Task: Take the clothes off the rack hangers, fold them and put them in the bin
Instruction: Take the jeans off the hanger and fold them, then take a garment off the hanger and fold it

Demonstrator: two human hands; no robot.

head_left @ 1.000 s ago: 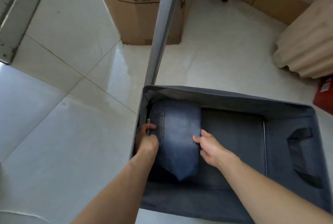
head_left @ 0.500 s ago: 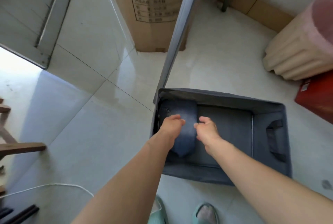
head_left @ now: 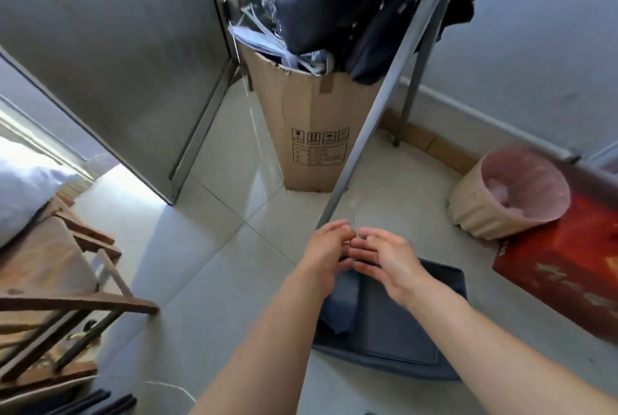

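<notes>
The bin point(head_left: 378, 360), a dark grey fabric box, sits on the pale tiled floor point(head_left: 200, 247), and everything here is best placed from it. Inside it, against its left wall, lies the one garment put away so far: a folded piece of blue denim point(head_left: 341, 309). It is a long, narrow bundle whose near end tapers to a blunt point, while its far end is hidden under the hands. It seems to have been set hard to that side so that the bare bottom of the bin to its right is kept for more folded pieces. Above the bin's far left corner the left hand point(head_left: 326, 254) and the right hand point(head_left: 388, 259) hover close together, fingertips almost meeting. Both sets of fingers are loose and gently curled, gripping nothing, and neither touches the denim as far as can be seen. I judge this item done and the hands free for the next one. Beyond the bin, the rack's grey pole point(head_left: 374, 113) slants up from near that same corner. At its top hang dark navy clothes point(head_left: 334, 6), bunched so that separate pieces and hangers are hard to tell apart. They droop onto a tall cardboard box point(head_left: 314, 120) standing just past the bin. To the bin's right stand a pink wastebasket point(head_left: 511, 190) and a red box point(head_left: 561, 267); well off to its left is a wooden chair frame point(head_left: 67, 307).
</notes>
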